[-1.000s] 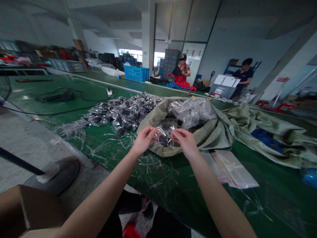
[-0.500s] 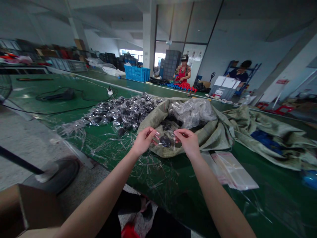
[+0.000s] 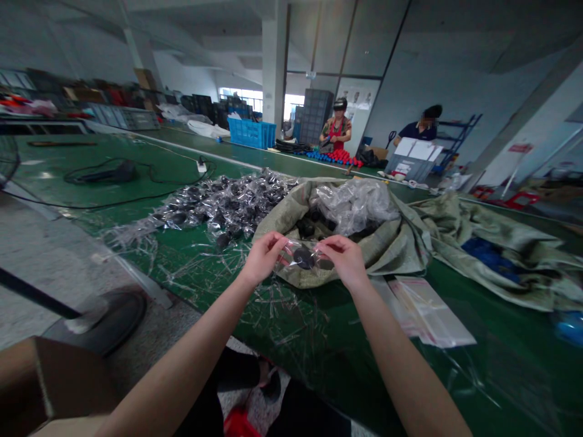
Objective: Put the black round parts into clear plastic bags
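Note:
A small clear plastic bag with a round black piece [image 3: 303,258] inside is stretched between my two hands. My left hand [image 3: 265,257] pinches the bag's left side, and my right hand [image 3: 342,258] pinches its right side. Just behind them lies an open woven sack [image 3: 291,209], its rim rolled down, with dark pieces and crumpled clear plastic [image 3: 355,206] inside. To the left is a heap of bagged black pieces [image 3: 237,203]. A stack of flat clear bags [image 3: 430,312] rests on the table right of my right forearm.
Thin plastic strips [image 3: 200,282] litter the green table [image 3: 173,246]. A second woven sack [image 3: 523,249] with something blue lies at right. A cable and dark tool [image 3: 112,173] lie at left. Two people work across the table by a blue crate [image 3: 252,133] and a grey bin [image 3: 412,161].
My right hand has moved slightly left, and the bag is now drawn flatter around the black piece. The far-right person has shifted left behind the grey bin.

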Motion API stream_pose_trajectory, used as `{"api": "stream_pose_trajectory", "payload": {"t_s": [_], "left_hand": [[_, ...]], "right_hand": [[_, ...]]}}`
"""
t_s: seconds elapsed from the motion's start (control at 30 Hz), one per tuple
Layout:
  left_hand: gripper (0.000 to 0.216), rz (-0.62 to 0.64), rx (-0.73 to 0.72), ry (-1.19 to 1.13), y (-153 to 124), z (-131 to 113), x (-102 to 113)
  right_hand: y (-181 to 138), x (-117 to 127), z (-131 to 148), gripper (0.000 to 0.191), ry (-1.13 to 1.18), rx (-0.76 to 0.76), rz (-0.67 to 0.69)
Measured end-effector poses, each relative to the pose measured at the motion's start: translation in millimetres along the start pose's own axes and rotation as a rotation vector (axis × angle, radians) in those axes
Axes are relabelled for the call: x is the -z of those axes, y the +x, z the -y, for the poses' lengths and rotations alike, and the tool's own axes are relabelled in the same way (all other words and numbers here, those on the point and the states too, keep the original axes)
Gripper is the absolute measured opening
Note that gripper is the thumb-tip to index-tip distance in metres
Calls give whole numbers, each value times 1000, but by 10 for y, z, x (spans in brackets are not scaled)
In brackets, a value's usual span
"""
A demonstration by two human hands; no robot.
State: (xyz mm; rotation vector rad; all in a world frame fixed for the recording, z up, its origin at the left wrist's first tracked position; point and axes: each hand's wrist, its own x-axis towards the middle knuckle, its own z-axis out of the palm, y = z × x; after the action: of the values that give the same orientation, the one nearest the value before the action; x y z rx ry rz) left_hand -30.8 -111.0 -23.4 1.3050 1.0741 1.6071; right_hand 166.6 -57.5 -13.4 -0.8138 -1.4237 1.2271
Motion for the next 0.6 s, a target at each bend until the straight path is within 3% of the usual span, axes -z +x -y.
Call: {"api": "stream_pose_trajectory", "payload": {"t_s": [0.37, 0.6], "left_hand": [[35, -13, 43, -45, -7, 74, 8], [36, 128, 166, -76, -82, 218, 6]], "right_hand": [[-19, -31, 17, 21, 19, 60, 38], [-1, 8, -14, 23, 55, 65, 0]]}}
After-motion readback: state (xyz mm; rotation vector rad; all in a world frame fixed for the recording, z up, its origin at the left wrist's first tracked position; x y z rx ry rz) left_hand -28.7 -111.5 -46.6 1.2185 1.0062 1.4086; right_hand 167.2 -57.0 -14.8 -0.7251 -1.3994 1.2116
